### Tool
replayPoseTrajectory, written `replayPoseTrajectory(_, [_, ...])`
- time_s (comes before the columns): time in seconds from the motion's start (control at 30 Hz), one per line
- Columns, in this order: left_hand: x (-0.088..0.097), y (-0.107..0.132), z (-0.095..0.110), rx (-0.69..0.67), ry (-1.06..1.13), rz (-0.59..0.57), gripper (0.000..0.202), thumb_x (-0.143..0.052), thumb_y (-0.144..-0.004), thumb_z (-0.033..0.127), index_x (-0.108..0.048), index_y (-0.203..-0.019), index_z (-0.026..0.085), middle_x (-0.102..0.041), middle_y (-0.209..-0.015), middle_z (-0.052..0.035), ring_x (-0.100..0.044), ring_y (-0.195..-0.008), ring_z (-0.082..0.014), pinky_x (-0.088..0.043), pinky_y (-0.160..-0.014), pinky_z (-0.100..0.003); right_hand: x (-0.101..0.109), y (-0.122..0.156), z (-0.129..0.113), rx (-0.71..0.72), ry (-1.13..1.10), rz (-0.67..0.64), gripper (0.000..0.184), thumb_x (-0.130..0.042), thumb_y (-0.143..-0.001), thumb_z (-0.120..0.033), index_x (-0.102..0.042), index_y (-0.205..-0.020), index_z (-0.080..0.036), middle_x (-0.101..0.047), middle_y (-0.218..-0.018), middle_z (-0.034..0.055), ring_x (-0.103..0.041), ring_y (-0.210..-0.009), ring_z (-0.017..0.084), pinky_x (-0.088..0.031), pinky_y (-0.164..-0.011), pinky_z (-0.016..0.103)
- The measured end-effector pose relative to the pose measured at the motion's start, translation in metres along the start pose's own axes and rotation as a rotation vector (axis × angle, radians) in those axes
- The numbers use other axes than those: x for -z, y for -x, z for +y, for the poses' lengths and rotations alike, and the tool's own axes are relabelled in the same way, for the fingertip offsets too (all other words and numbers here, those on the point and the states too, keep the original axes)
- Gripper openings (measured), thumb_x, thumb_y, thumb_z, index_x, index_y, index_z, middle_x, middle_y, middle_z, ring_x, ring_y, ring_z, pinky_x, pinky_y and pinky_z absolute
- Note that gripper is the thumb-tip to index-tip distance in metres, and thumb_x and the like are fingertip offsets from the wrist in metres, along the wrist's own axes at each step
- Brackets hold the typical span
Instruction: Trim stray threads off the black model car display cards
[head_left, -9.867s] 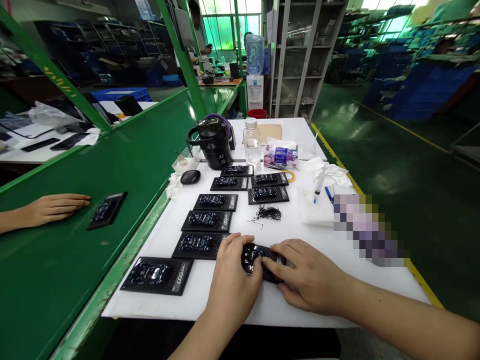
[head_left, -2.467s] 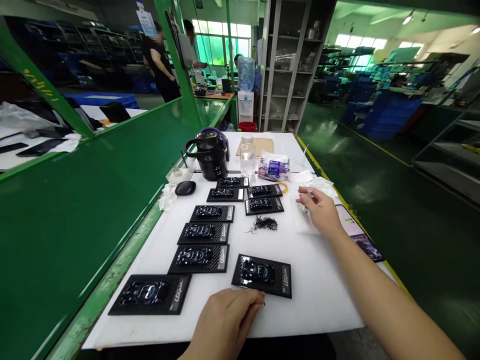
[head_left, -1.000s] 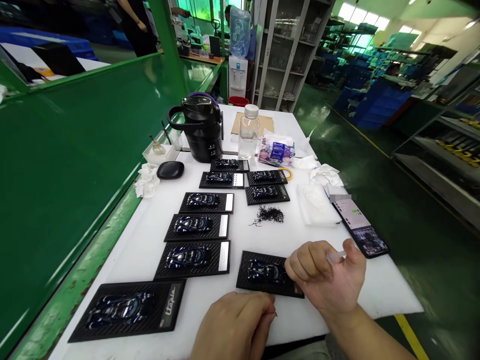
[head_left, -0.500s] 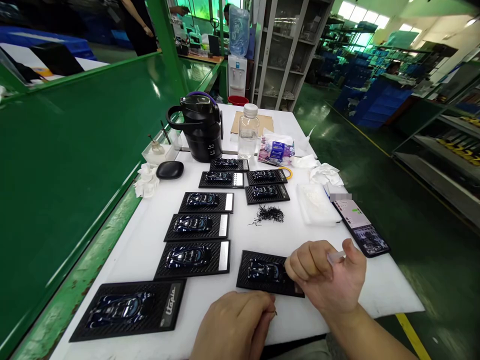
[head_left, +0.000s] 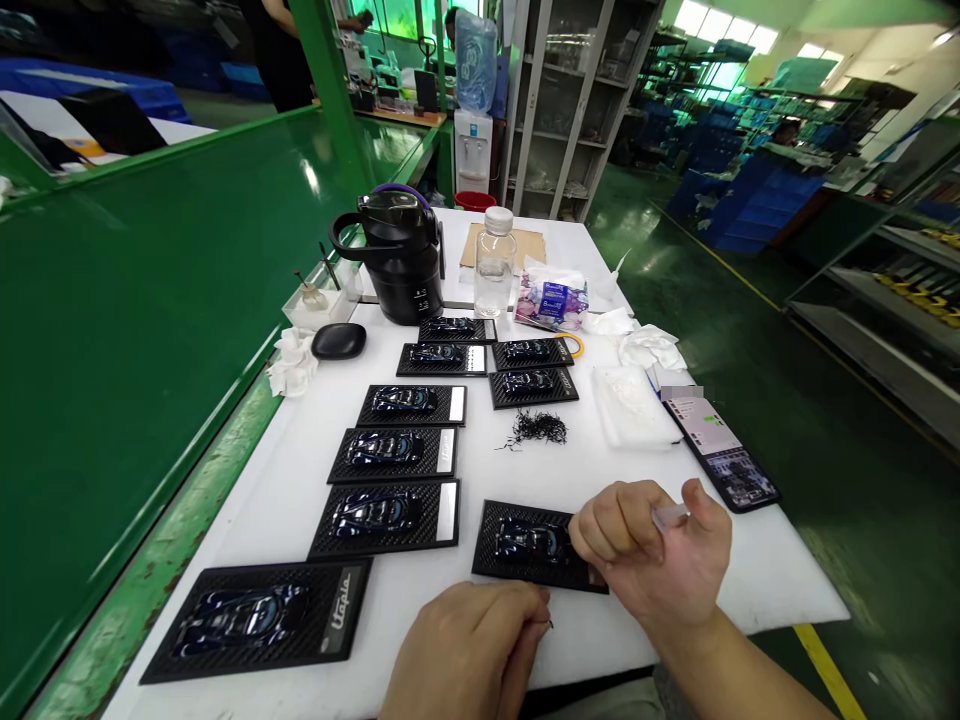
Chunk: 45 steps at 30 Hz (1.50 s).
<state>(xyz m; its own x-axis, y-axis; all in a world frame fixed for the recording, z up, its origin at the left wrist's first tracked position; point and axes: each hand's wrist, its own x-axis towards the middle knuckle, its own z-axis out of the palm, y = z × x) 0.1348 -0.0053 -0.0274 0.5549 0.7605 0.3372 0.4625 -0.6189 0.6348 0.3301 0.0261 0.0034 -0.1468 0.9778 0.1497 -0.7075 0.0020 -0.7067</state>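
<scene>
1. Nine black carbon-textured cards (head_left: pixel 386 520), each showing a glossy dark car shape, lie on a white work table (head_left: pixel 780 590) across the lower middle of the frame.
2. One card (head_left: pixel 517 545) lies at lower centre, apart from the others, and the right hand covers its right end, so that corner is hidden.
3. The right hand (head_left: pixel 645 550) is raised on its side, fingers curled and thumb up, pinching a slim translucent tube (head_left: pixel 670 516). Its tip is too blurred to identify.
4. The left hand (head_left: pixel 469 650), cut off by the bottom edge, lies knuckles up and loosely curled just below the card. A tiny dark fibre (head_left: pixel 551 625) shows at its fingertips; I cannot tell whether they grip it.
5. A small heap of black fibres (head_left: pixel 536 430) lies on the table above the card, its strands too fine to count.
</scene>
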Motion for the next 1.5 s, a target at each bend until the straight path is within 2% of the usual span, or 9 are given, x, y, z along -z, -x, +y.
replayPoseTrajectory(0.37, [-0.005,-0.002,0.001,0.064,-0.070,0.022,0.019,-0.042,-0.094,0.017,-0.059,-0.092,0.025,-0.071,-0.077,0.0032,-0.068,-0.061,-0.0171,-0.055,-0.056,-0.027,-0.012,0.005,-0.032,-0.099,0.442,-0.003,0.060,-0.050,-0.085,-0.080,-0.060,-0.079,-0.021,-0.049,-0.071,0.0015,-0.045,-0.065,0.018,-0.038,-0.067,0.035])
replayPoseTrajectory(0.47, [-0.005,-0.002,0.001,0.093,-0.078,0.029,0.019,-0.041,-0.095,0.018,-0.059,-0.091,0.025,-0.070,-0.076,0.0032,-0.068,-0.061,-0.0168,-0.053,-0.055,-0.026,0.013,-0.016,-0.063,0.133,0.561,0.139,0.029,-0.059,-0.093,-0.050,-0.063,-0.084,-0.023,-0.050,-0.070,0.0001,-0.051,-0.070,0.019,-0.045,-0.079,0.038])
replayPoseTrajectory(0.63, [-0.005,-0.002,0.003,0.152,-0.047,0.017,0.019,-0.043,-0.096,0.018,-0.061,-0.092,0.025,-0.072,-0.082,0.0021,-0.069,-0.069,-0.0162,-0.055,-0.061,-0.025,0.076,-0.066,-0.081,0.211,0.722,0.380,0.036,-0.074,-0.076,-0.053,-0.061,-0.068,-0.020,-0.054,-0.069,0.0026,-0.056,-0.069,0.021,-0.049,-0.076,0.042])
replayPoseTrajectory(0.8, [0.002,0.001,0.005,0.030,-0.003,0.141,0.016,-0.049,-0.096,0.018,-0.063,-0.095,0.026,-0.074,-0.086,0.0045,-0.071,-0.073,-0.0134,-0.058,-0.069,-0.023,0.081,-0.038,-0.068,0.415,0.824,0.479,0.053,-0.075,-0.082,-0.044,-0.054,-0.128,-0.032,-0.056,-0.125,0.0057,-0.050,-0.123,0.025,-0.040,-0.103,0.043])
replayPoseTrajectory(0.87, [0.006,0.002,0.006,0.008,0.014,0.220,0.015,-0.052,-0.095,0.016,-0.063,-0.096,0.026,-0.075,-0.089,0.0044,-0.072,-0.077,-0.0119,-0.058,-0.073,-0.020,0.067,-0.006,-0.058,0.579,0.967,0.431,0.052,-0.066,-0.088,-0.044,-0.046,-0.135,-0.035,-0.050,-0.137,0.0054,-0.044,-0.132,0.027,-0.036,-0.110,0.047])
replayPoseTrajectory(0.93, [0.010,0.001,0.009,0.041,0.016,0.285,0.015,-0.054,-0.095,0.014,-0.064,-0.095,0.025,-0.076,-0.093,0.0033,-0.072,-0.082,-0.0109,-0.058,-0.076,-0.019,0.053,0.026,-0.044,0.415,1.115,0.249,0.051,-0.077,-0.078,-0.031,-0.059,-0.126,-0.028,-0.060,-0.126,0.0096,-0.054,-0.121,0.033,-0.040,-0.107,0.052])
replayPoseTrajectory(1.1, [0.003,-0.012,0.019,0.016,-0.114,0.381,0.016,-0.057,-0.093,0.010,-0.066,-0.096,0.023,-0.073,-0.113,-0.0022,-0.067,-0.104,-0.0159,-0.056,-0.093,-0.028,0.030,0.065,-0.007,0.149,1.601,-0.241,0.077,-0.065,-0.078,-0.017,-0.035,-0.149,-0.021,-0.051,-0.142,0.0148,-0.044,-0.131,0.037,-0.039,-0.110,0.060])
replayPoseTrajectory(1.3, [0.000,-0.015,0.020,-0.030,-0.232,0.423,0.019,-0.058,-0.091,0.003,-0.065,-0.096,0.020,-0.071,-0.114,-0.0057,-0.060,-0.110,-0.0183,-0.054,-0.094,-0.032,0.024,0.060,-0.005,0.162,1.648,-0.208,0.060,-0.057,-0.078,-0.011,-0.044,-0.137,-0.018,-0.058,-0.126,0.0125,-0.052,-0.120,0.031,-0.047,-0.104,0.052])
replayPoseTrajectory(1.5, [0.043,0.034,-0.002,0.063,-0.348,0.501,0.018,-0.059,-0.090,0.003,-0.064,-0.094,0.020,-0.071,-0.106,-0.0066,-0.061,-0.104,-0.0183,-0.053,-0.090,-0.031,0.061,0.053,-0.022,0.204,1.846,-0.061,0.053,-0.051,-0.087,-0.015,-0.043,-0.139,-0.019,-0.057,-0.128,0.0116,-0.051,-0.121,0.031,-0.047,-0.103,0.051])
